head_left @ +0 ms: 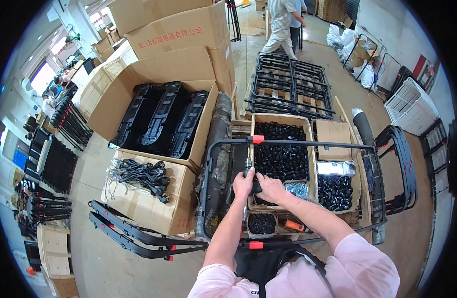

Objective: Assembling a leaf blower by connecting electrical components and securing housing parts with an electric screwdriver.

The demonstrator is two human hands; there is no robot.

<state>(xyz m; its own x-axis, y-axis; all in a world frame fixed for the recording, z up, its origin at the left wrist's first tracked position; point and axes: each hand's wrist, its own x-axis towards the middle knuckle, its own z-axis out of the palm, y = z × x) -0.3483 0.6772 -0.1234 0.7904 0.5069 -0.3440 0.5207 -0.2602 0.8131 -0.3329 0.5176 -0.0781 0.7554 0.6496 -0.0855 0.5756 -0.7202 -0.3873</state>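
Observation:
A black tubular metal frame (pixel 318 144) with red clips (pixel 258 139) lies across in front of me, over boxes of parts. Near its middle, my left hand (pixel 243 185) is closed around the front of what looks like a power drill (pixel 248 164), its metal chuck pointing away toward the frame's far bar. My right hand (pixel 272 189) is closed at the tool's dark body, close beside the left. The fingers' undersides and most of the tool are hidden. Below the hands sit a small box of black screws (pixel 262 223) and an orange-handled tool (pixel 294 225).
A large carton (pixel 208 114) of black plastic shells stands at left, with bundled black cables (pixel 141 174) on a nearer carton. Boxes hold black caps (pixel 280 149) and silver screws (pixel 296 189). Stacked frames (pixel 290 84) lie on a pallet ahead; people (pixel 283 25) are beyond.

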